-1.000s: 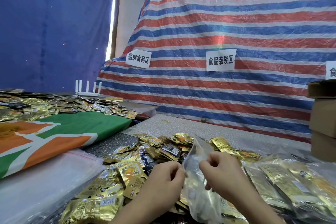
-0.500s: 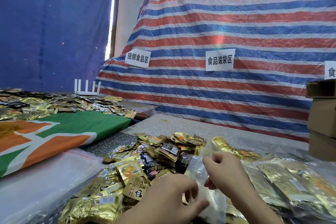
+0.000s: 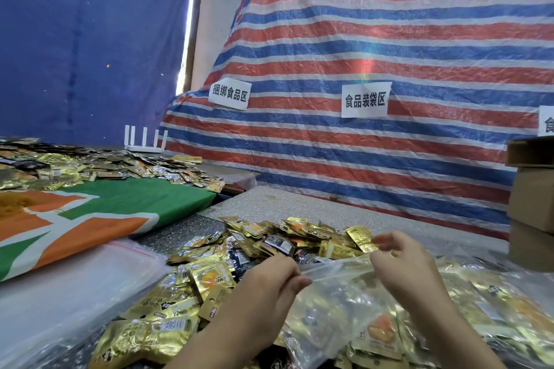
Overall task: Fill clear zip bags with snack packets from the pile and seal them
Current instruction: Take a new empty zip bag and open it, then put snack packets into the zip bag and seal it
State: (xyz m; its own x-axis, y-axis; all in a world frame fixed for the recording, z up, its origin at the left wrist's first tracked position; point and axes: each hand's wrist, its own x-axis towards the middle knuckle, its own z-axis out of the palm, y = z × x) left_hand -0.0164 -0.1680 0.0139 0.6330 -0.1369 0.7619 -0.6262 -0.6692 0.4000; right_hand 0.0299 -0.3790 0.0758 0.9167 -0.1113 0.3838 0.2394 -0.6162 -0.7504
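Your left hand (image 3: 271, 274) has its fingers curled and pinches the left edge of the clear zip bag (image 3: 338, 302), thumb against fingertips. Your right hand (image 3: 401, 263) sits at the bag's opposite top edge; its fingers are blurred and bent, and you cannot tell from this view whether they actually grip the plastic or only brush it. The bag is stretched between your two hands, low over the pile of gold snack packets (image 3: 284, 244), and through its film gold packets show. The pile spreads just beyond and to the left of your hands on the speckled table (image 3: 299, 204). To the right of your right hand lie filled bags (image 3: 494, 308) of gold packets. Left of your left hand is a stack of empty clear bags (image 3: 75, 287), and beyond that a green and orange cloth (image 3: 120, 207) with more packets on it. Far ahead of both hands hangs a striped tarp (image 3: 389, 39) with white paper signs (image 3: 365, 99).
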